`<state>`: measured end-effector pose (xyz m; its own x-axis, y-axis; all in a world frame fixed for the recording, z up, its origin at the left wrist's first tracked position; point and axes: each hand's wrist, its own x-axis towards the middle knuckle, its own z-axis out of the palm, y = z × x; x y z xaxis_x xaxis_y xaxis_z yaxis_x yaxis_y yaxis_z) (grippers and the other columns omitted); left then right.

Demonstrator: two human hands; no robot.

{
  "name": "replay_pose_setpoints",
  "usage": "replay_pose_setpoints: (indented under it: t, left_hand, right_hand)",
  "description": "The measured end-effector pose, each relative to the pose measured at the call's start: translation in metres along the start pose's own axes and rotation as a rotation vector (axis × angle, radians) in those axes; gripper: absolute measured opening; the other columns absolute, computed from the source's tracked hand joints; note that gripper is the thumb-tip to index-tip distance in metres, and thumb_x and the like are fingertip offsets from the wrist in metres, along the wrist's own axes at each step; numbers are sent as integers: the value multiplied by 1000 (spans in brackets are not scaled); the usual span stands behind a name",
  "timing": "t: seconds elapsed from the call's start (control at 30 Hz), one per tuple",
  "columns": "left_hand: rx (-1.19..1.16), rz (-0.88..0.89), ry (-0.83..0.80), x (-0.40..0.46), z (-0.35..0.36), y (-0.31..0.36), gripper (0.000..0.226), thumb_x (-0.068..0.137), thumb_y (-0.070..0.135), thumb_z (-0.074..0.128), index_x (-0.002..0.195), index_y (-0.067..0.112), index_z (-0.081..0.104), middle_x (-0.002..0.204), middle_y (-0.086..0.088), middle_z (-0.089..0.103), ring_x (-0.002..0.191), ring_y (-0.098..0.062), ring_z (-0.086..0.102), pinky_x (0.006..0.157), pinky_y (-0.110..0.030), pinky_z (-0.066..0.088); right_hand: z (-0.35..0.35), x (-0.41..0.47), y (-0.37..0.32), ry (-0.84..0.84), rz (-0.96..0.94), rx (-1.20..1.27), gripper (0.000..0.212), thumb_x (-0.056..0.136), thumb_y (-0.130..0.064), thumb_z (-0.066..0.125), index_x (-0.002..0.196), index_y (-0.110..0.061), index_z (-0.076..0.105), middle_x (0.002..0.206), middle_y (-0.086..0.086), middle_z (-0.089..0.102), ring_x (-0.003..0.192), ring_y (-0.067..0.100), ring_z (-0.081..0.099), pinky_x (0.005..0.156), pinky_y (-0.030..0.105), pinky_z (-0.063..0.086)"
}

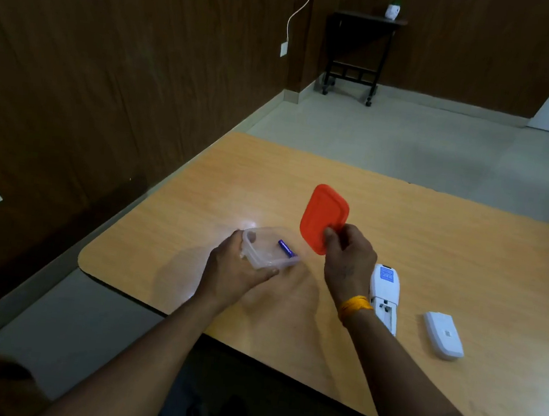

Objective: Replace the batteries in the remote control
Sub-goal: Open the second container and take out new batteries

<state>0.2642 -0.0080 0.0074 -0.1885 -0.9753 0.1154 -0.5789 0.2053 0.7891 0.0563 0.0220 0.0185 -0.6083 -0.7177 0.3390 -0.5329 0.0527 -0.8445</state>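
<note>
My left hand (235, 270) grips a small clear plastic box (266, 248) on the wooden table (433, 246). A blue battery (286, 248) lies inside the box. My right hand (349, 257) pinches the box's orange lid (322, 215) and holds it upright above the table, just right of the box. The white remote control (384, 294) lies face down behind my right wrist with its battery bay open. Its white battery cover (444, 335) lies apart on the table, to the right.
The table's rounded left corner (83, 263) and near edge are close to my arms. A dark wood-panelled wall (111, 69) runs along the left. A small black side table (360, 46) stands far off on the grey floor.
</note>
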Motion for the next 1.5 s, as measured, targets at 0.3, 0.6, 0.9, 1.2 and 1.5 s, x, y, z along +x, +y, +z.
replay_pose_setpoints:
  t: [0.3,0.6,0.9,1.2,1.5]
  left_hand:
    - [351,-142,17,7,-2,-13,97,72,60,85,146,9,51,165,-16,38,162,-32,7,127,-42,20]
    - [490,-221,-78,8,-7,-8,125,68,78,76,161,10,29,174,-15,17,163,-32,5,130,-43,14]
    - [567,-227,-158,17,-12,-7,137,64,86,71,164,9,18,175,-15,9,163,-33,0,130,-46,11]
    - [572,-212,-179,18,-12,-11,135,68,88,66,166,10,13,176,-14,5,163,-32,0,130,-48,9]
    - [573,-204,-175,20,-13,-12,136,66,87,68,165,9,16,175,-15,8,163,-32,4,130,-48,11]
  right_hand:
    - [-3,25,29,-81,199,-133,34,99,-25,63,126,-7,70,111,17,76,105,34,70,85,32,47]
    - [5,41,18,-221,170,-458,38,91,-34,65,125,-18,72,121,8,74,112,32,66,90,37,53]
    - [28,23,-20,-278,-162,-496,22,88,-36,66,105,-23,74,102,5,72,96,29,65,69,32,44]
    - [62,16,-57,-467,-297,-876,22,87,-12,60,71,-14,45,92,16,71,75,41,59,60,34,37]
    - [71,12,-60,-477,-255,-885,15,89,-7,57,79,-14,49,97,16,71,86,40,67,60,33,37]
